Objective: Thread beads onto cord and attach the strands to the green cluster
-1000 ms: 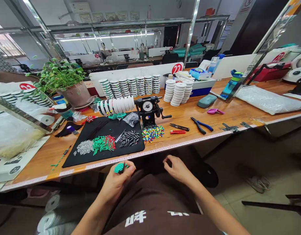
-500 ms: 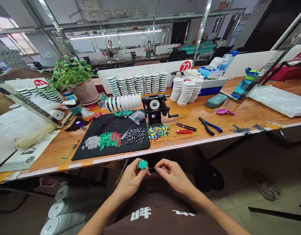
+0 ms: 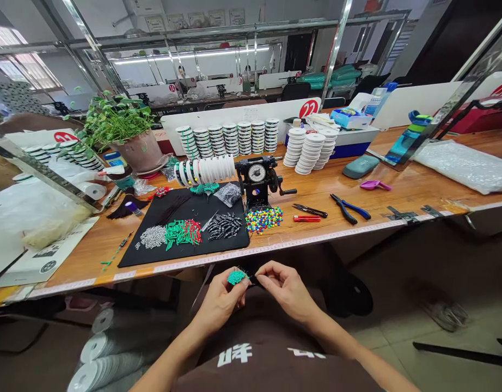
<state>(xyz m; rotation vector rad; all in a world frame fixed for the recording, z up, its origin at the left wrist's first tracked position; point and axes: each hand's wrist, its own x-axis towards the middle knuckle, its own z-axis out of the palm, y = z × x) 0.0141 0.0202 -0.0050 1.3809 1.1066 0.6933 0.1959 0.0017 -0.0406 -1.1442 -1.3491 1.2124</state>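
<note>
**Firm hold, light pinch, short gap**

The wooden worktop (image 3: 316,186) lies ahead, and the handwork is being done off its front edge, above the lap. Set towards the left of that edge is a black mat (image 3: 139,258); just past its right side stands a winding machine (image 3: 256,188), with white reels (image 3: 218,170) on its shaft.

Both hands meet in front of the mat's right front corner. The left hand (image 3: 218,298) grips the work between thumb and fingers. The right hand (image 3: 291,291) is near it, fingers curled and tips brought together; whether they pinch something fine, I cannot tell.

Pliers (image 3: 341,203) rest near the front edge, right of the machine, with snips (image 3: 310,210) to their left. Loose green and red pieces (image 3: 182,233) are heaped near the mat's front edge.

The green bead cluster (image 3: 236,277) is in the left hand, beaded face upward, clear of the worktop. That hand should do the steadying, I judge, firm at the base without crushing the rows.

Smallest are dark, hair-thin strands (image 3: 243,269) at its far side. These probably tangle or bend easily, so the right fingertips would do best working close in, pulling gently and evenly.
</note>
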